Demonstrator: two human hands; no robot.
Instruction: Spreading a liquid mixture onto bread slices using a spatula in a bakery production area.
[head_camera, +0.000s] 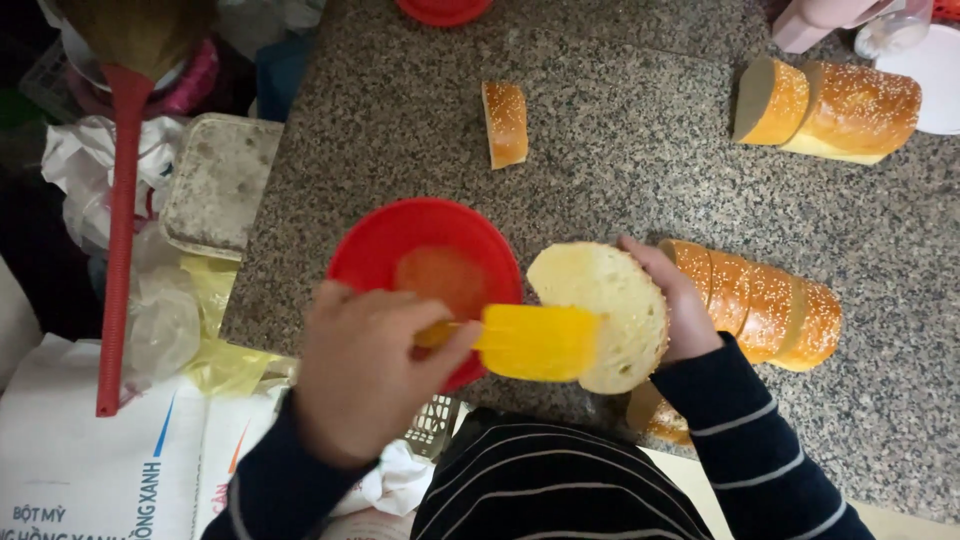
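The red bowl (425, 250) on the granite surface (620, 130) holds a shallow orange-red sauce. Just right of the bowl, the right hand (685, 305) grips a round bread slice (605, 310) (pale crumb, golden crust), tilted up; the left hand (365, 365) is closed on a yellow brush (535, 342), its bristles touching the slice. More slices (765, 310) lie right of the bowl.

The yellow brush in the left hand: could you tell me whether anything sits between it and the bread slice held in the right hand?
Nothing visible does. The yellow brush in the left hand already lies against the cut face of the bread slice, which the right hand holds above the counter beside the red bowl.
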